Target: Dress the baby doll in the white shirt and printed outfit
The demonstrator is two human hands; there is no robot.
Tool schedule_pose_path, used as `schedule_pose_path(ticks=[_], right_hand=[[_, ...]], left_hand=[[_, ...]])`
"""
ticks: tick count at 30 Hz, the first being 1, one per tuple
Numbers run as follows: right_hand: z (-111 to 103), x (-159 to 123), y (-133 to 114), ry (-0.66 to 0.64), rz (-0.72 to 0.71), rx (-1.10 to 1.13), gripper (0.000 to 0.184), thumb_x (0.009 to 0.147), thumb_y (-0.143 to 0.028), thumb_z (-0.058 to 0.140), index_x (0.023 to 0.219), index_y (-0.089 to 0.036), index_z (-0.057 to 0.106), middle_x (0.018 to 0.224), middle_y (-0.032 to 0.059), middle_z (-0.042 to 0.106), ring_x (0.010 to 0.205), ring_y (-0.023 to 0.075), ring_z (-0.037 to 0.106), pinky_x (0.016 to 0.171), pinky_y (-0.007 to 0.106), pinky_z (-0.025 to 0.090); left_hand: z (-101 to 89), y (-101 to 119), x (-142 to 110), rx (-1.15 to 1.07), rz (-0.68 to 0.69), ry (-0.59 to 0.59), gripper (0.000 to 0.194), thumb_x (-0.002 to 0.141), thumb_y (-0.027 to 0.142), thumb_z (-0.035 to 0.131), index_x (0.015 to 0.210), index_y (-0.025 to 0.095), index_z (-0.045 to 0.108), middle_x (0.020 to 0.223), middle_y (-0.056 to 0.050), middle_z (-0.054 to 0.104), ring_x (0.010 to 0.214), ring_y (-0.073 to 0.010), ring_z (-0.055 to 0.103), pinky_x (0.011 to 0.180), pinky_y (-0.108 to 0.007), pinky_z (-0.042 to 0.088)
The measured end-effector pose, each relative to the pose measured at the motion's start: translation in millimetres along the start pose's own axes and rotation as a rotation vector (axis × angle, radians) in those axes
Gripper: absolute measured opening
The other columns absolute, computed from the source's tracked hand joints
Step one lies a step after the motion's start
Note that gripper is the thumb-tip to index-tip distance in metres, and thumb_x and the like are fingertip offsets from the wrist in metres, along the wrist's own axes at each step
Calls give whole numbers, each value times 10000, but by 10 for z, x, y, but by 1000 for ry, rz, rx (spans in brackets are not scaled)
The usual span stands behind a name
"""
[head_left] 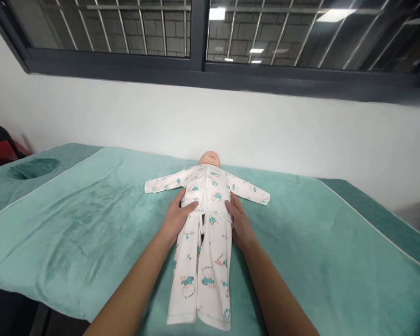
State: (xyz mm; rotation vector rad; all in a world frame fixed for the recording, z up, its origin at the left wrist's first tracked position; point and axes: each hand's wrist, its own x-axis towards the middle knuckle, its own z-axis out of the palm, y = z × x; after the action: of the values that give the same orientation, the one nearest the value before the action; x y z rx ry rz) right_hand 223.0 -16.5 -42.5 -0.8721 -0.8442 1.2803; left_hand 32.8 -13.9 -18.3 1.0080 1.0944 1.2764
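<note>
A baby doll (210, 157) lies on its back, its head toward the wall. It wears a white long-sleeved top (215, 190) and white trousers (215, 261), both printed with small bears in teal and pink. The sleeves stretch out to both sides, and the trouser legs point toward me. At the doll's waist, my left hand (178, 214) holds the left side, thumb on the front of the top. My right hand (241, 219) grips the opposite side the same way. The other fingers are partly hidden beside and under the clothes.
Under the doll is a bed with a teal plush cover (101, 224), which has a round hole (35, 168) at its left end. A white wall (154, 121) and a dark-framed barred window (196, 65) stand behind. Something red and black (0, 149) is at far left.
</note>
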Motion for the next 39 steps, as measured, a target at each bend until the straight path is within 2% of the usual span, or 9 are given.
schedule_pose_path(ticks=[4, 8, 13, 16, 19, 23, 28, 35, 39], right_hand=[[-1, 133, 10, -9, -9, -18, 523, 769, -368, 722, 1274, -308, 600, 1410, -17, 558, 1320, 266, 498, 1082, 412, 440], [-41, 83, 29, 13, -40, -120, 452, 804, -396, 689, 1239, -298, 614, 1370, -2, 592, 1282, 265, 528, 1064, 422, 447], [-102, -40, 49, 173, -45, -264, 398, 797, -439, 682, 1155, -271, 634, 1237, 35, 665, 1153, 266, 606, 972, 418, 496], [-128, -63, 62, 203, -42, -286, 393, 793, -444, 674, 1141, -266, 629, 1210, 40, 672, 1134, 261, 612, 941, 403, 503], [-152, -82, 71, 260, -34, -336, 435, 786, -463, 676, 1163, -259, 602, 1199, 56, 666, 1108, 254, 617, 918, 394, 504], [-169, -133, 60, 342, -57, -356, 481, 761, -477, 690, 1162, -231, 591, 1139, 72, 670, 1039, 238, 626, 853, 360, 509], [-182, -156, 39, 373, -37, -305, 456, 750, -499, 694, 1100, -221, 605, 994, 37, 683, 887, 202, 631, 751, 317, 500], [-252, -93, 110, 374, -58, -214, 381, 736, -469, 721, 1028, -237, 641, 942, 29, 662, 816, 187, 606, 716, 313, 497], [-255, -80, 117, 364, -68, -182, 300, 746, -443, 719, 968, -250, 660, 942, 16, 663, 812, 182, 602, 714, 306, 494]], left_hand=[[17, -23, 64, 73, -7, 29, 682, 785, 374, 735, 1406, 242, 488, 1429, -87, 545, 1252, -293, 560, 1028, -397, 475], [-16, -18, -146, 231, -32, 129, 668, 824, 441, 679, 1417, 240, 447, 1461, -117, 491, 1317, -311, 493, 1090, -455, 415], [-6, -126, -586, 599, 93, 84, 694, 806, 269, 651, 1446, 261, 381, 1620, -75, 152, 1456, -300, 280, 1134, -457, 385], [38, -258, -823, 844, 218, 25, 723, 795, 142, 595, 1464, 275, 357, 1628, -64, 95, 1484, -305, 201, 1153, -501, 353], [75, -304, -989, 1088, 407, 11, 601, 800, 74, 542, 1361, 281, 485, 1614, -52, 175, 1496, -318, 135, 1156, -564, 319], [131, -174, -1058, 1308, 582, 14, 412, 842, 63, 493, 1209, 220, 595, 1549, -97, 333, 1478, -338, 187, 1111, -582, 365], [241, -33, -979, 1486, 603, 103, 359, 889, 124, 508, 1231, 190, 597, 1486, -142, 430, 1390, -354, 368, 1020, -536, 451], [339, 1, -794, 1569, 629, 126, 223, 883, 84, 484, 825, 154, 688, 1315, -146, 552, 1244, -343, 480, 886, -476, 481], [389, 46, -783, 1519, 676, 130, 203, 887, 102, 520, 833, 184, 697, 1101, -106, 633, 1051, -290, 555, 805, -427, 464]])
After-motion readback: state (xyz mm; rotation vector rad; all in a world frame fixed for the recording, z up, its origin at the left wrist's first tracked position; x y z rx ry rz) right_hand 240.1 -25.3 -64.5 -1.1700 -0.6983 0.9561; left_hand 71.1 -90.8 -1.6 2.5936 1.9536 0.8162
